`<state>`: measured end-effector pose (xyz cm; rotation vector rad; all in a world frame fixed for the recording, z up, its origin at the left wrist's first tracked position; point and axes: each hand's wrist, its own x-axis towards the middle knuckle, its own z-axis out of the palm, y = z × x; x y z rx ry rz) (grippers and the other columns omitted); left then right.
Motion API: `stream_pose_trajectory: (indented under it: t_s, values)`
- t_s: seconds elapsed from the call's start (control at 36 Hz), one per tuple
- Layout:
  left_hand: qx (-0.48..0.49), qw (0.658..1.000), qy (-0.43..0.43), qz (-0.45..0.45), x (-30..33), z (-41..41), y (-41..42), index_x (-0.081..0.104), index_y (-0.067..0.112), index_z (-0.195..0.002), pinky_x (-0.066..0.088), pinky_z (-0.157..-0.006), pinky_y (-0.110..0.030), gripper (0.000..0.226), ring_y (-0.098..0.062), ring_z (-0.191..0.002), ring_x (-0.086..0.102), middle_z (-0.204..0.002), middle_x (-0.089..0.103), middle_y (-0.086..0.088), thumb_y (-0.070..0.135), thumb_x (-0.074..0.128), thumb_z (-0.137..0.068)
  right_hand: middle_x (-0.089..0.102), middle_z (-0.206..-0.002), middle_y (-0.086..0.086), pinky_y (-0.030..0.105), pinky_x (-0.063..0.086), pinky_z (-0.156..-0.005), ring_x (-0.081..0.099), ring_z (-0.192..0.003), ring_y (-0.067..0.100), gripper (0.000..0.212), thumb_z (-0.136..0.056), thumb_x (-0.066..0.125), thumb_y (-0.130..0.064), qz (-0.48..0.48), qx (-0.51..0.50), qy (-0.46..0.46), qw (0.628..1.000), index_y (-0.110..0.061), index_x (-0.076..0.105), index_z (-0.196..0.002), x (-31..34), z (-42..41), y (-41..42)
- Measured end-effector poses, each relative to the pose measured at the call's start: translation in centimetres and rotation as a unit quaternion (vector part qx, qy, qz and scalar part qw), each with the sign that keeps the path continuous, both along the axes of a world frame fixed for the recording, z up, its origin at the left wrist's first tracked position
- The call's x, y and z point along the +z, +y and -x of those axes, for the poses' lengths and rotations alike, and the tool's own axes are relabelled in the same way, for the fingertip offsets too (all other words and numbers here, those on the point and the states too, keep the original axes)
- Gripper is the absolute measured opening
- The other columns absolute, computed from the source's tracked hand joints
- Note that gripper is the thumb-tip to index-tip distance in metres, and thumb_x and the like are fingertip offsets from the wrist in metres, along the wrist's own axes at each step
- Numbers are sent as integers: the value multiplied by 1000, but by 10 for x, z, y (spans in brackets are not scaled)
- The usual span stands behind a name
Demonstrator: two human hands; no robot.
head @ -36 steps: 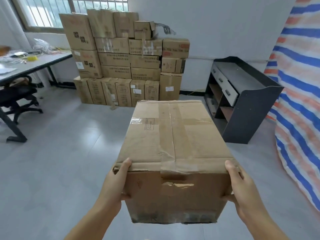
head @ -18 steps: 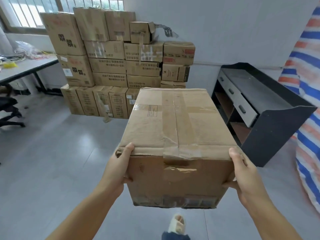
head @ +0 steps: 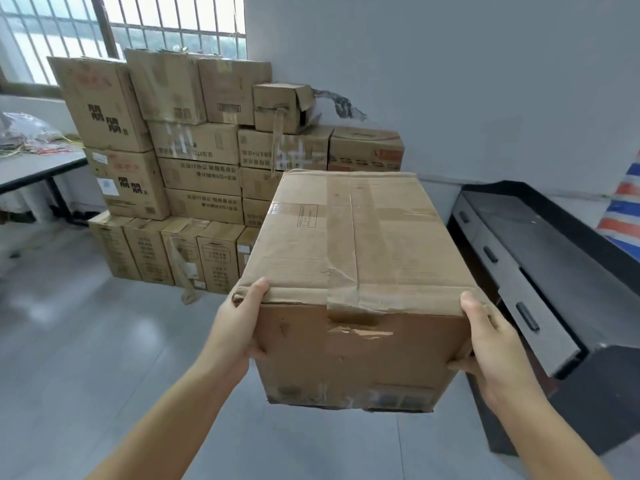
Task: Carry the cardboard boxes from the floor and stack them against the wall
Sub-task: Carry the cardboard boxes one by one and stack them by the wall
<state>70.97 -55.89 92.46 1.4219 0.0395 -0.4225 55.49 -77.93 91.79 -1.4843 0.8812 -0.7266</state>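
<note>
I carry a large taped cardboard box [head: 356,271] in front of me, off the floor. My left hand [head: 235,323] grips its near left corner, thumb on the top edge, fingers hidden behind the side. My right hand [head: 491,344] grips the near right corner the same way. Ahead stands the stack of cardboard boxes [head: 194,161] against the wall [head: 450,81], several rows high, with a small open box [head: 282,107] on top. The carried box hides the stack's lower right part.
A black cabinet with grey drawers [head: 540,271] lies tipped at the right, close to my right hand. A grey table [head: 38,168] with clutter stands at the left. A striped tarp [head: 623,209] hangs at the far right. Grey tiled floor [head: 86,341] stretches in between.
I have walked closer to the stack, which now looks larger and nearer. The box stays in both hands with the same grip. The cabinet has come close on the right.
</note>
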Motion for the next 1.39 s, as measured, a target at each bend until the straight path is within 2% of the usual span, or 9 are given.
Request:
stream_pose_trajectory:
  t_s: [0.14,0.25,0.36,0.47,0.64,0.86,1.11,1.25,1.39]
  values:
    - [-24,999,-33,13,7,-99,-58,61,32,-103,51,-78,-62,13,-9,-83,66,-97,66,10,36,52,-96,61,-100,-11,42,53,-73,58,-91,11,35,-96,46,-44,15,-5,-30,999,-27,57,-125,13,-92,-54]
    - [-34,997,-59,28,20,-190,-105,61,31,-102,54,-68,-47,12,-15,-84,64,-94,65,8,36,53,-95,61,-94,-15,43,54,-72,57,-85,6,23,-97,46,-40,31,-17,-61,998,-31,58,-115,27,-176,-93]
    - [-52,994,-90,45,42,-285,-147,60,26,-116,53,-62,-40,26,-17,-86,65,-101,67,6,37,54,-94,59,-102,-18,49,54,-82,55,-90,5,31,-96,46,-44,44,-45,-78,995,-32,56,-123,44,-260,-128]
    - [-71,991,-100,53,75,-372,-186,58,28,-119,54,-69,-45,30,-17,-81,63,-103,66,5,40,56,-92,57,-109,-19,52,54,-83,54,-100,7,41,-95,46,-47,60,-49,-98,992,-32,53,-133,73,-338,-166]
    - [-97,987,-112,70,115,-473,-244,57,30,-122,53,-79,-58,34,-14,-97,61,-111,63,8,41,57,-91,53,-134,-8,57,50,-90,49,-123,21,46,-92,47,-54,71,-61,-123,988,-36,51,-133,111,-431,-222]
    - [-102,981,-120,113,153,-586,-329,57,27,-122,43,-85,-72,34,-23,-105,58,-116,60,6,40,57,-91,50,-117,-10,56,52,-87,46,-111,18,25,-96,44,-47,112,-69,-130,983,-37,47,-119,163,-541,-300]
    - [-114,979,-142,93,178,-717,-443,54,33,-114,46,-79,-72,29,-32,-122,47,-132,48,1,48,58,-90,42,-122,-7,57,53,-76,41,-110,20,22,-96,46,-43,129,-52,-136,981,-35,50,-115,192,-673,-425]
    - [-134,978,-147,69,188,-791,-505,56,36,-114,45,-73,-74,33,-31,-128,43,-139,47,1,52,61,-86,39,-125,-8,52,54,-66,39,-115,20,37,-96,45,-46,113,-27,-120,986,-31,50,-130,197,-745,-498]
    - [-145,976,-161,24,186,-846,-547,57,43,-101,48,-79,-69,14,-25,-123,42,-130,46,8,50,56,-90,37,-136,-9,60,55,-71,37,-130,27,33,-96,41,-52,116,27,-61,991,-34,48,-122,189,-807,-555]
